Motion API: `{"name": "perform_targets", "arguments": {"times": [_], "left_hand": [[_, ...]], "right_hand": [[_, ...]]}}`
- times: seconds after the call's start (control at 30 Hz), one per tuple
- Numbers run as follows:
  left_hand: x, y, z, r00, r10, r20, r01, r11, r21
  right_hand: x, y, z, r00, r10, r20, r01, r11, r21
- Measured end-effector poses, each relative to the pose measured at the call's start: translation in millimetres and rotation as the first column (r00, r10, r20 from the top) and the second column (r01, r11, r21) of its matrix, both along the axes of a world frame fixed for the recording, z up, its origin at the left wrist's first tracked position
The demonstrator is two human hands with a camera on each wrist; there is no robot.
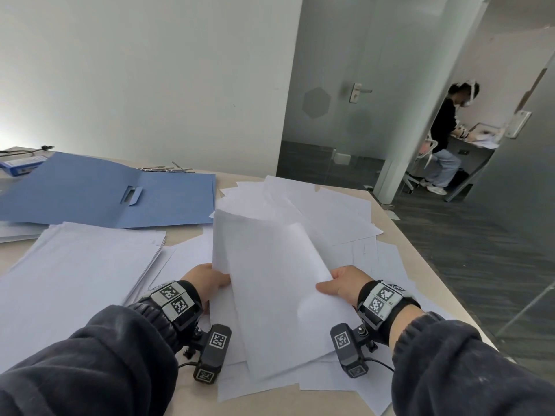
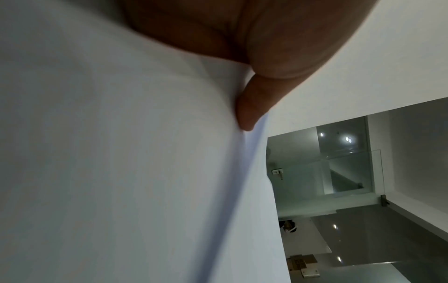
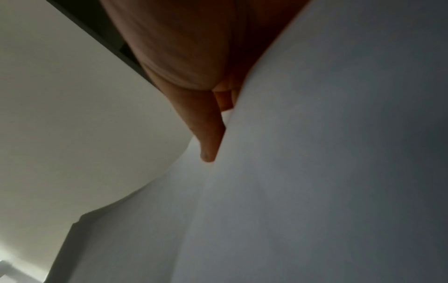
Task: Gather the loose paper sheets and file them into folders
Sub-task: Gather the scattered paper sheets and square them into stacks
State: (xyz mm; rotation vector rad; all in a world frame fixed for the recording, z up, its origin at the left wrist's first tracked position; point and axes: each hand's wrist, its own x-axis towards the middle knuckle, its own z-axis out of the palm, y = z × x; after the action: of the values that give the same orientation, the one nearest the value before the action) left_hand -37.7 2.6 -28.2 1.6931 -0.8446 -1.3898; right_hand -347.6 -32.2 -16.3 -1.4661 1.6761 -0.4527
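I hold a bundle of white sheets (image 1: 267,274) above the table, its top bending toward me. My left hand (image 1: 210,282) grips its left edge, and my right hand (image 1: 342,285) grips its right edge with the thumb on top. In the left wrist view the left hand (image 2: 247,113) lies against the held sheets (image 2: 121,172). The right wrist view shows the right hand (image 3: 208,139) along the paper (image 3: 315,172). An open blue folder (image 1: 105,196) lies at the back left. Loose sheets (image 1: 327,208) are scattered under and behind the bundle.
A squared stack of white paper (image 1: 72,277) lies at the left, in front of the folder. Metal fasteners (image 1: 168,169) and a blue box (image 1: 21,165) sit at the table's back. The table edge (image 1: 426,265) runs along the right. Another person (image 1: 447,136) sits beyond a glass door.
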Motion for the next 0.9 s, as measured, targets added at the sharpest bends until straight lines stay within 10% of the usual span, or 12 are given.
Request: {"name": "perform_targets", "arguments": {"times": [0.63, 0.73, 0.9], "left_hand": [[-6, 5, 12, 0.975, 0.061, -0.213, -0.068, 0.997, -0.025], [-12, -7, 17, 0.940, 0.077, -0.331, -0.102, 0.993, -0.060], [-25, -30, 17, 0.853, 0.129, -0.506, -0.188, 0.980, -0.067]], "right_hand": [[20, -15, 12, 0.997, -0.067, -0.044, 0.060, 0.985, -0.159], [4, -35, 29, 0.951, -0.121, -0.285, 0.035, 0.957, -0.288], [-6, -72, 56, 0.663, -0.057, -0.746, -0.211, 0.942, -0.260]]}}
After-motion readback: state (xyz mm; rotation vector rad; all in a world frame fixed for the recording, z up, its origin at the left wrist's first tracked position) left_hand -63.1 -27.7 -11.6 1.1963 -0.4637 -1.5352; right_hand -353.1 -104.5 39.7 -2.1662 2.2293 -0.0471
